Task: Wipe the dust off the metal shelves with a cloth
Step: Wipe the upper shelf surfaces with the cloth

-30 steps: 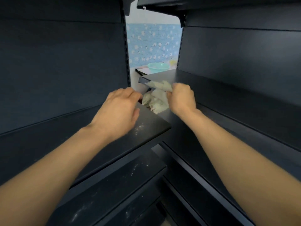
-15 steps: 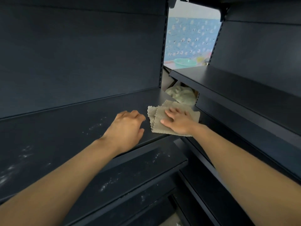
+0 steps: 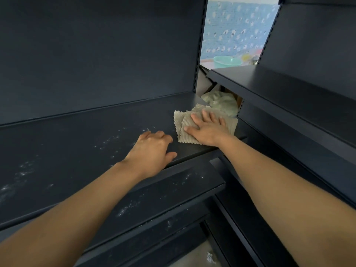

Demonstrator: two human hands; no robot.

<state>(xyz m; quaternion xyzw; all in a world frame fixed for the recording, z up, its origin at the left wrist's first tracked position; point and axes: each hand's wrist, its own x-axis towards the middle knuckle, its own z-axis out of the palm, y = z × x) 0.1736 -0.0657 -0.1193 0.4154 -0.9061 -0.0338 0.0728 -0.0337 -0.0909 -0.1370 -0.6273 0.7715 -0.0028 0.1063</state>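
On the middle shelf (image 3: pixel 86 135), right end: your right hand (image 3: pixel 209 130) lies flat, fingers spread, pressing down on the folded ribbed cloth (image 3: pixel 184 122). At its 8 o'clock your left hand (image 3: pixel 152 151) holds nothing, fingers loosely bent, resting by the shelf's front edge. White dust (image 3: pixel 109 141) sits at 9 o'clock of the left hand. A crumpled pale-green rag (image 3: pixel 221 102) lies at 12 o'clock, behind the cloth.

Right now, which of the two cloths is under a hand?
The tan ribbed cloth, flat on the shelf under the right hand; the pale green cloth lies crumpled beyond it, untouched.
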